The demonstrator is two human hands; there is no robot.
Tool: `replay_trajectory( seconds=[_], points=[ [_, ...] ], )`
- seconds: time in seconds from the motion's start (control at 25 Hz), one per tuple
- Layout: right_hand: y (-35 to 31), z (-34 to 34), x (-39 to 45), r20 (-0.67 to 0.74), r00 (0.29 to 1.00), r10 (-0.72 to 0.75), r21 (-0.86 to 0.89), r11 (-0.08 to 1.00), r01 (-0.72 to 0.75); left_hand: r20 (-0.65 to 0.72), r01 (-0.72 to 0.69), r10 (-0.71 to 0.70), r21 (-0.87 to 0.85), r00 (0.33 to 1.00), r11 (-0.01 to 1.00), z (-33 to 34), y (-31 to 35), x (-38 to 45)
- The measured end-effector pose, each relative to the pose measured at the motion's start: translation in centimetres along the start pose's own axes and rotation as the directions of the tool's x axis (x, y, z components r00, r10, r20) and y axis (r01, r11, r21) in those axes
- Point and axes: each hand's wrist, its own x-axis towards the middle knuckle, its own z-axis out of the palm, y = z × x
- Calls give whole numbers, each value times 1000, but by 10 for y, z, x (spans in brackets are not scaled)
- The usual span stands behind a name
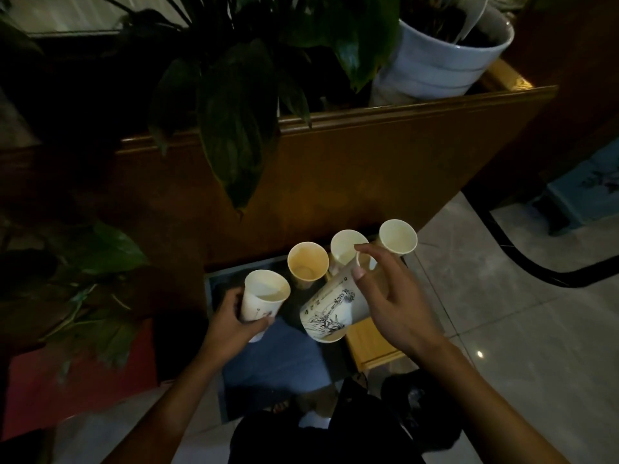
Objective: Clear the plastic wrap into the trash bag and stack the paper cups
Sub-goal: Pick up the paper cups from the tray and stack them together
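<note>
In the head view, the left hand (234, 316) has its fingers clamped round 1 upright cup (263, 296). The right hand (392, 296) holds a tilted printed cup (330, 311) by the rim, thumb and fingers closed on it. 3 more cups stand in a row behind: 1 stained (308, 264), 1 middle (346, 247), 1 far right (398, 237). A dark trash bag (418, 410) lies on the floor near the right forearm. No plastic wrap can be made out.

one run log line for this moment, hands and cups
left hand: grips upright cup | right hand: holds tilted printed cup | three cups standing behind
</note>
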Motion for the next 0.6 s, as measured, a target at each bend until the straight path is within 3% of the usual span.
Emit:
replay_trajectory(
  seconds=[0.44, 0.6],
  points=[
    [10, 11, -9, 53, 998, 37, 145, 988, -45, 29, -62, 63, -21, 998, 998, -23, 33, -87],
    [7, 3, -7, -32, 998, 62, 179, 982, -55, 65, -70, 67, 41, 996, 997, -17, 38, -98]
  ],
)
